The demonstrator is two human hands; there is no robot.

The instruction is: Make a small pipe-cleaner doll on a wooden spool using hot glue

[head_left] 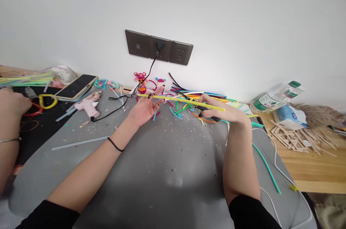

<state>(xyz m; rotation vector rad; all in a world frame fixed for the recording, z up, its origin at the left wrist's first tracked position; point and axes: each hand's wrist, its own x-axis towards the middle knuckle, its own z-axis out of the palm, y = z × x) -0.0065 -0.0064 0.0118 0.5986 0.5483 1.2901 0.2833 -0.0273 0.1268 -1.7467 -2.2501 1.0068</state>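
Observation:
My left hand [146,110] pinches the left part of a long yellow pipe cleaner [189,102] between thumb and finger, its other fingers spread. The yellow length runs rightward, past the front of my right hand [220,108]. My right hand is closed round the dark grip of a slim black tool [201,107], whose thin end points up and left toward the wall; its exact kind is unclear. Beneath and behind both hands lie short cut pipe cleaner pieces [175,111] in several colours. Near my left hand stands a small pink and orange figure [141,84].
On the grey mat [162,185] lie a pink glue gun [89,105] and a phone [77,86]. A co-worker's hand [13,102] is by red and yellow scissors [47,101] at left. A bottle [270,101], wooden pieces [294,137] and a white cable [275,157] are at right.

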